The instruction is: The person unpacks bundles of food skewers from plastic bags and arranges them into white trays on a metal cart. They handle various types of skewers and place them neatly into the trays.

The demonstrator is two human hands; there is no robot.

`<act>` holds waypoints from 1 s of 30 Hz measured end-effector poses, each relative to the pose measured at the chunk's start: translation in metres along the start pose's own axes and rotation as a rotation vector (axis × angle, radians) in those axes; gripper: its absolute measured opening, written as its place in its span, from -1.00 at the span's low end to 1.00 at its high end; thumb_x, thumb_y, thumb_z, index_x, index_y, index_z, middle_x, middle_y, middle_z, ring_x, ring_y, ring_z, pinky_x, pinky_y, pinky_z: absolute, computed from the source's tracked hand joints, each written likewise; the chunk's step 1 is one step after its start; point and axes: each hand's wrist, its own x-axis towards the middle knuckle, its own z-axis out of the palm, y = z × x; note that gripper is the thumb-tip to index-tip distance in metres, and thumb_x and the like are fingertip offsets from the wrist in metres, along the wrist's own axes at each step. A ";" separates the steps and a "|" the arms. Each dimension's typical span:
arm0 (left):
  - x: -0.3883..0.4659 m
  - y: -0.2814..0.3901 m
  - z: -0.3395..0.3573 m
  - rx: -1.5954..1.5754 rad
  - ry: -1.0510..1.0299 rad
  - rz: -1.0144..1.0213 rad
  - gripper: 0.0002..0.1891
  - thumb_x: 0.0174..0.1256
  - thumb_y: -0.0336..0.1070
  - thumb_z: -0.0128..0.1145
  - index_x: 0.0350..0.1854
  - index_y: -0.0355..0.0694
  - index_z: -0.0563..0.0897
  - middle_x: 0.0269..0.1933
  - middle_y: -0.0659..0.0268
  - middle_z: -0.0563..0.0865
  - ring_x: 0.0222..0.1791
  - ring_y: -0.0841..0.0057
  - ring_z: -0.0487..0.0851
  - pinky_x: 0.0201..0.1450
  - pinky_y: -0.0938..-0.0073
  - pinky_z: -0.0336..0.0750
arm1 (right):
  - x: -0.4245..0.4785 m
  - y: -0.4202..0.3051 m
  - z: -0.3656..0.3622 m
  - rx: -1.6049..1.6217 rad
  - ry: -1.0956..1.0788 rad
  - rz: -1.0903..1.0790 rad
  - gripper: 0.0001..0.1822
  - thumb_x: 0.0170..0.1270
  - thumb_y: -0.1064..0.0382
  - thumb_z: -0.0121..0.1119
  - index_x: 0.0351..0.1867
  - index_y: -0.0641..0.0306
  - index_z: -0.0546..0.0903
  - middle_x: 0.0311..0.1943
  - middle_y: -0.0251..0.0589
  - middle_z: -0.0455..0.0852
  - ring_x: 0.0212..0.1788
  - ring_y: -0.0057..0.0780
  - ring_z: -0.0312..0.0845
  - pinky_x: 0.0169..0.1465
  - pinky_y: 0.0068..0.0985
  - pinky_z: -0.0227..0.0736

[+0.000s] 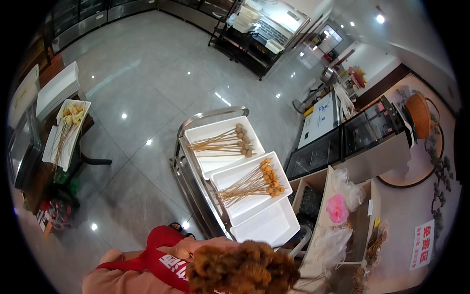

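Observation:
Neither of my hands is in view. Before me stands a stainless steel cart (180,161) carrying white plastic trays. The far tray (209,161) holds bamboo skewers with greyish-brown balls (243,139) at their right ends. Partly overlapping it, a middle tray (244,213) holds skewers tipped with orange-brown pieces (271,178). A third tray (270,226) is partly under the middle one, and its visible floor is bare. Brown hair (242,268) and a red apron (158,244) with white writing fill the bottom edge; whose they are I cannot tell.
At left, a tray of skewers (68,125) rests beside stacked white trays (58,90). Shelving (356,235) with plastic bags and a glass-door cooler (371,126) stand at right. A dark rack (249,47) is at the back. Grey floor tiles (147,88) lie between.

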 end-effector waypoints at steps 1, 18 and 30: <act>-0.001 0.003 0.001 0.011 0.007 0.017 -0.58 0.23 -0.22 0.10 0.05 -0.33 0.32 -0.40 0.35 0.51 -0.39 0.64 0.48 -0.31 0.63 0.38 | 0.000 -0.001 0.002 0.027 -0.030 -0.018 -0.53 0.23 0.25 0.02 0.11 0.38 0.21 -0.05 0.03 0.46 -0.13 -0.27 0.48 -0.07 -0.41 0.44; -0.001 0.003 0.020 -0.180 -0.051 0.231 -0.52 0.27 -0.03 0.06 0.03 -0.33 0.33 -0.45 0.36 0.49 -0.47 0.66 0.41 -0.40 0.65 0.30 | 0.029 -0.042 -0.028 -0.008 0.027 -0.179 -0.21 -0.06 0.33 0.32 0.20 0.39 0.13 0.20 0.06 0.20 0.19 -0.14 0.25 0.15 -0.29 0.25; 0.001 -0.001 0.025 -0.241 -0.080 0.336 -0.59 0.35 -0.11 -0.06 0.05 -0.32 0.28 -0.52 0.34 0.41 -0.56 0.63 0.34 -0.49 0.62 0.28 | 0.064 -0.070 -0.042 -0.453 -0.063 -0.385 -0.38 -0.18 0.08 0.44 0.01 0.14 0.53 0.24 0.03 0.13 0.29 -0.07 0.05 0.16 -0.16 0.15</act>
